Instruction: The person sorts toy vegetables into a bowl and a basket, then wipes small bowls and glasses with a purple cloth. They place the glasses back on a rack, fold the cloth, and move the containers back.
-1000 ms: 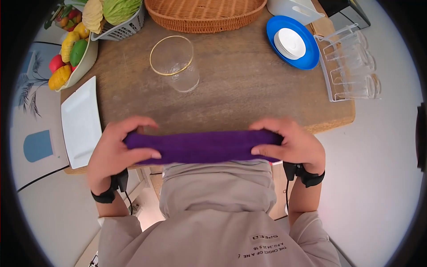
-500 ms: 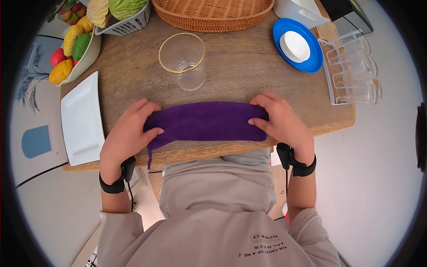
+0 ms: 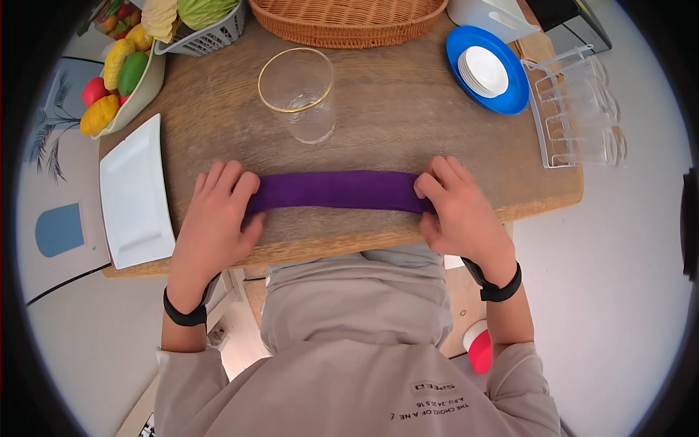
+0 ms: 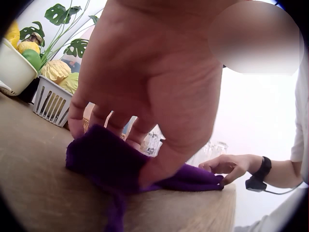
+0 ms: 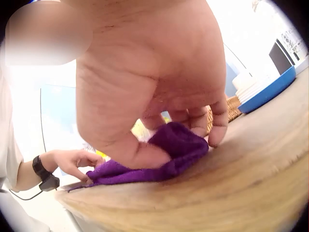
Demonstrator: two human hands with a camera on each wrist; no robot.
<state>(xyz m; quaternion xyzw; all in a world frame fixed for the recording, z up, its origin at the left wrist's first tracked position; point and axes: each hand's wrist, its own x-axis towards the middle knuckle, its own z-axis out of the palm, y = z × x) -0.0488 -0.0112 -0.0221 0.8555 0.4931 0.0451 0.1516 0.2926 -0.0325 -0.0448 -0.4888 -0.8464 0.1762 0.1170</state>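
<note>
The left hand (image 3: 212, 222) and right hand (image 3: 470, 215) each pinch one end of the purple cloth (image 3: 335, 191), so fold both sides evenly (equal tension should prevent skewing).

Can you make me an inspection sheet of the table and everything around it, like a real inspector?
Surface: wooden table, grain showing.
Job's things: purple cloth, folded into a strip near the front edge.
Clutter: gold-rimmed glass; white plate at left; wicker basket at back; blue plate with stacked white dishes at right.
Hands: left hand and right hand each hold one cloth end.
Cables: thin cable at the right wrist.
Surroundings: green leaves beyond the table.
</note>
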